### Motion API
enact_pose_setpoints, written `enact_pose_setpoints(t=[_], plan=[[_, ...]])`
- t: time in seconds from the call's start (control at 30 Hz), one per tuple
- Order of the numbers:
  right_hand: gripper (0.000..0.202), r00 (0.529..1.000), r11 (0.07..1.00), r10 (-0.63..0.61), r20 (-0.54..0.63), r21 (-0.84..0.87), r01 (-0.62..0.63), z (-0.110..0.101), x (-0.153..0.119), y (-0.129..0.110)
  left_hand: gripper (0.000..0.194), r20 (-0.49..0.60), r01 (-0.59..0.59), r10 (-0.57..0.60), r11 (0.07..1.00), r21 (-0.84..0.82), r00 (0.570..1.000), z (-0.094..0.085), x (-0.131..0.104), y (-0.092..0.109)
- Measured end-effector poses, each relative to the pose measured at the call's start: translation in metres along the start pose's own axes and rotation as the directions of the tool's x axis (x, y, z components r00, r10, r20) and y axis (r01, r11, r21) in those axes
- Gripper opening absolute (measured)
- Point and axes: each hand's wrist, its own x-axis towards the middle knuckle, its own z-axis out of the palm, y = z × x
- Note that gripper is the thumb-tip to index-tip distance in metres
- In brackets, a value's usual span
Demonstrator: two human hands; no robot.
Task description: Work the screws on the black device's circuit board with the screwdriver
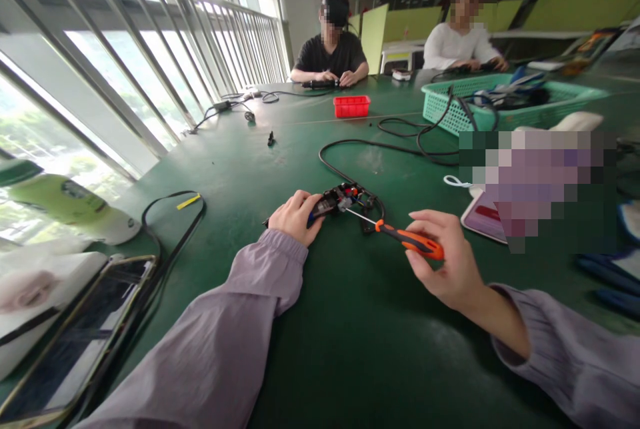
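On the green table, my left hand (296, 216) is wrapped over the dark body of an opened corded device (327, 204). Small parts and wires show at the device's right end, in red, grey and blue. An orange and black screwdriver (413, 240) slants down to the right, its thin shaft reaching the exposed parts. Around the screwdriver's handle my right hand (445, 256) is curled, thumb below and fingers above. Whether the tip sits in a screw is too small to tell.
A black cable (350, 142) runs from the device toward a green basket (520, 112) of tools. Beyond are a red tray (351, 107) and two people. Phones (85, 336), a bottle (70, 202) and a strap lie left; a purple-cased item (485, 216) lies right.
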Motion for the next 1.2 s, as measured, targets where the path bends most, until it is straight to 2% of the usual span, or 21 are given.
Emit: enact_pose_setpoints(t=[0.13, 0.23, 0.33, 0.4, 0.63, 0.77, 0.87, 0.93, 1.1, 1.2], plan=[[0.048, 0.998, 0.997, -0.051, -0.040, 0.052, 0.053, 0.0024, -0.0027, 0.0017, 0.038, 0.008, 0.000, 0.000, 1.000, -0.008, 1.000, -0.0003, -0.0002, 0.0001], [0.037, 0.998, 0.999, -0.052, -0.040, 0.007, 0.052, 0.0007, -0.0016, 0.0018, 0.037, 0.001, 0.002, -0.002, 1.000, 0.001, 1.000, -0.0005, -0.0001, 0.0006], [0.023, 1.000, 0.999, 0.005, 0.013, -0.042, -0.005, -0.0021, 0.0013, 0.0003, 0.037, 0.002, 0.006, -0.006, 1.000, 0.006, 1.000, -0.0003, 0.0000, 0.0005], [0.022, 0.999, 0.999, 0.021, 0.033, -0.051, -0.019, -0.0027, 0.0027, -0.0011, 0.038, 0.006, 0.007, -0.007, 1.000, 0.004, 1.000, 0.0003, 0.0001, -0.0001], [0.050, 0.999, 0.999, -0.014, 0.049, 0.030, 0.012, 0.0037, -0.0009, -0.0011, 0.038, 0.008, 0.003, -0.003, 1.000, -0.001, 1.000, 0.0019, 0.0000, -0.0012], [0.039, 0.995, 0.999, -0.046, -0.088, 0.021, 0.048, 0.0017, -0.0001, 0.0007, 0.038, 0.008, 0.000, 0.000, 1.000, 0.002, 1.000, 0.0012, -0.0001, -0.0008], [0.023, 0.999, 0.998, 0.001, -0.034, -0.064, -0.004, -0.0025, 0.0024, -0.0001, 0.038, 0.017, 0.002, -0.002, 1.000, -0.002, 1.000, 0.0008, -0.0001, -0.0008], [0.021, 1.000, 0.996, 0.026, 0.015, -0.091, -0.025, -0.0040, 0.0034, -0.0018, 0.038, 0.024, 0.009, -0.008, 1.000, -0.009, 1.000, 0.0008, -0.0001, -0.0008], [0.038, 0.998, 0.994, -0.063, 0.003, -0.084, 0.063, -0.0004, 0.0015, -0.0046, 0.038, 0.023, 0.009, -0.009, 1.000, -0.013, 1.000, 0.0005, -0.0001, -0.0007], [0.044, 0.998, 0.997, -0.061, 0.001, -0.055, 0.061, 0.0020, -0.0001, -0.0030, 0.038, 0.019, 0.009, -0.009, 1.000, -0.002, 1.000, 0.0002, 0.0000, -0.0004]])
